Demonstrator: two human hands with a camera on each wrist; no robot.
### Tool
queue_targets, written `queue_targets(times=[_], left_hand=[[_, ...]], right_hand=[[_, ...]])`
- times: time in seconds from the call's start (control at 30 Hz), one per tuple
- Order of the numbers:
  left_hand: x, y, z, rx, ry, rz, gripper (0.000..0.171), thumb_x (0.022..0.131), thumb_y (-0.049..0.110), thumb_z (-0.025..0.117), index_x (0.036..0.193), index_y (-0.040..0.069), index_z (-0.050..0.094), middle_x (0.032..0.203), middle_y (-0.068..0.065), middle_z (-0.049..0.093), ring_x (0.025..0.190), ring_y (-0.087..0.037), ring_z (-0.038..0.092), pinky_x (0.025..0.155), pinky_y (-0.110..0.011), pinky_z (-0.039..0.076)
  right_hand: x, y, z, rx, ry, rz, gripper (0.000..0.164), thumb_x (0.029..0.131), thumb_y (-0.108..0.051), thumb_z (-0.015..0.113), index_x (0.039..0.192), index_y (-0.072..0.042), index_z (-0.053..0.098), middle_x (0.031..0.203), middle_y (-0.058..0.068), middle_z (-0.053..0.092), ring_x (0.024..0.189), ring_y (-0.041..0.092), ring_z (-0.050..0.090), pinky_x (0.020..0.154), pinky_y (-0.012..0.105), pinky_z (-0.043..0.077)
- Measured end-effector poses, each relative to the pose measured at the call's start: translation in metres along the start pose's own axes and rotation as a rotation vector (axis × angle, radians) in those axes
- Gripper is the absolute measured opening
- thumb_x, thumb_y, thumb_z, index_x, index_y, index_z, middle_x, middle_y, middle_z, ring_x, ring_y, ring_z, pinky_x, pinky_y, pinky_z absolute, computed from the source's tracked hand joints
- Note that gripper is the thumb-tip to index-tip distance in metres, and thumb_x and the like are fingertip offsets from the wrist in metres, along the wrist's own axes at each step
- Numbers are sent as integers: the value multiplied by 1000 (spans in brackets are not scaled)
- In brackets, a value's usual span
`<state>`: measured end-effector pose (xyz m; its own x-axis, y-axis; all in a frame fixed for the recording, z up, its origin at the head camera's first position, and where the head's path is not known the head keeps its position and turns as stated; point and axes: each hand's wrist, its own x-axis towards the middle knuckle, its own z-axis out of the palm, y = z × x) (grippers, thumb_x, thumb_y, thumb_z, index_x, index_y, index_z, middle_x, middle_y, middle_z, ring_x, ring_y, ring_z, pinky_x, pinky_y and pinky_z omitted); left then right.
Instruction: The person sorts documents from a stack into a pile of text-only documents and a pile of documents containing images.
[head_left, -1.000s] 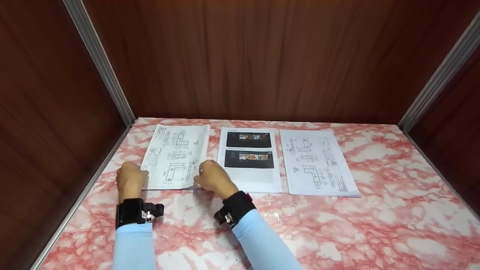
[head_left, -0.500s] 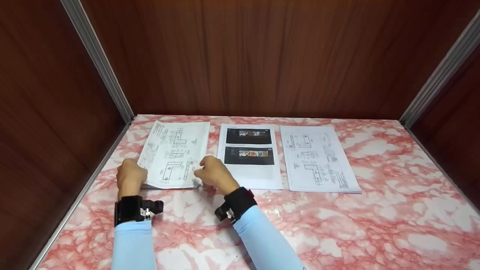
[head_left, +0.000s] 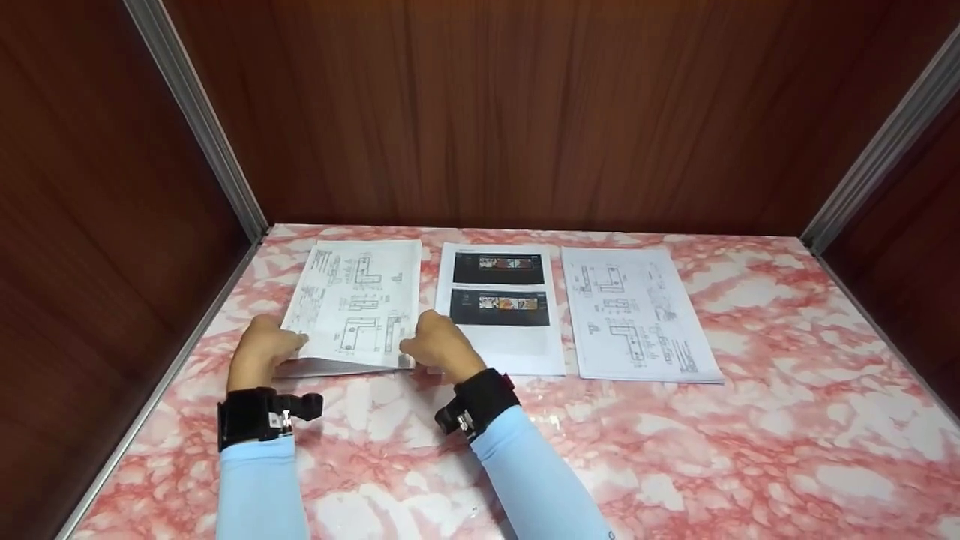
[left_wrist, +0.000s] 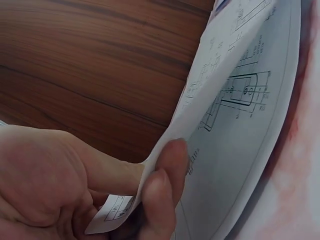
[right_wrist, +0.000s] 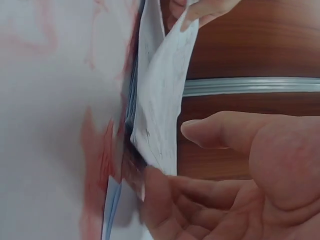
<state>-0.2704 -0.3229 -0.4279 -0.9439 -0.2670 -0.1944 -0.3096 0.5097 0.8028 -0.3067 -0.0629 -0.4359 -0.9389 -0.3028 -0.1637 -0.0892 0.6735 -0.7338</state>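
A white paper sheet printed with technical drawings is raised at its near edge above the left stack of papers. My left hand pinches its near left corner between thumb and fingers. In the left wrist view the sheet bends up from another printed sheet below. At the near right corner is my right hand. The right wrist view shows that thumb spread away from bent fingers, whose tips touch the paper's corner with no pinch on it.
A middle stack bears a page with two dark screenshots. To its right lies another stack of drawings. All rest on a red and white marbled table, enclosed by brown wood panels with metal posts at the corners.
The top sheet's near edge has lifted, baring the papers under it. My left hand has turned with its thumb over the corner, and the right hand has shifted slightly rightward.
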Motion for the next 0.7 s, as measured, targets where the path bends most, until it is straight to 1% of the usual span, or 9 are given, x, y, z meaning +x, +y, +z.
queue_targets(times=[0.1,0.2,0.3,0.33,0.4,0.5,0.63,0.67,0.7], left_hand=[[-1,3,0,0,-21,-21,33,91,2,60,117,-18,57,90,-13,60,81,-28,56,71,-34,47],[-2,4,0,-63,-57,-66,34,95,3,58,122,-16,54,98,-13,58,87,-27,55,73,-39,50],[-2,3,1,-135,-95,-103,33,97,4,57,126,-13,53,102,-11,57,89,-25,56,74,-42,52],[-2,3,2,-142,-102,-110,33,98,4,57,126,-13,53,102,-11,58,88,-24,56,74,-42,52],[-1,2,2,-134,-104,-108,32,97,4,57,125,-13,54,102,-10,58,88,-24,56,74,-41,51],[0,1,3,-81,-89,-83,32,95,4,58,122,-13,56,102,-12,59,90,-26,55,74,-39,50],[1,0,4,-36,-58,-36,29,91,1,60,114,-15,60,95,-12,62,82,-25,58,72,-33,47],[1,1,4,-39,-55,-33,28,90,1,60,114,-14,61,94,-12,62,80,-24,58,71,-33,48],[1,1,5,-54,-55,-32,29,89,0,59,114,-14,61,94,-11,63,78,-23,59,70,-32,48]], right_hand=[[2,1,-2,-39,15,-5,22,88,-11,68,71,-11,55,66,3,59,58,18,55,50,30,40],[3,2,-3,-28,31,-3,26,86,-11,69,69,-13,50,66,0,51,60,18,51,52,30,37],[5,4,-4,-13,35,4,31,85,-11,69,66,-14,45,64,-1,43,60,18,47,53,30,35],[6,4,-4,-10,33,4,33,85,-11,69,64,-14,44,63,-2,42,59,18,46,53,30,35],[7,4,-5,-6,32,-4,34,86,-11,70,62,-14,46,62,-2,44,60,17,46,53,29,35],[8,4,-6,29,39,-25,27,87,-8,69,65,-10,54,64,1,53,61,17,50,53,27,36],[9,4,-6,83,50,-67,7,88,-6,68,82,-4,65,74,4,62,64,18,60,57,25,42],[9,4,-6,103,45,-72,4,89,-5,67,88,-2,65,75,6,65,64,20,64,58,25,44],[9,4,-5,122,44,-79,7,90,-6,68,94,0,65,77,7,66,67,22,68,59,25,47]])
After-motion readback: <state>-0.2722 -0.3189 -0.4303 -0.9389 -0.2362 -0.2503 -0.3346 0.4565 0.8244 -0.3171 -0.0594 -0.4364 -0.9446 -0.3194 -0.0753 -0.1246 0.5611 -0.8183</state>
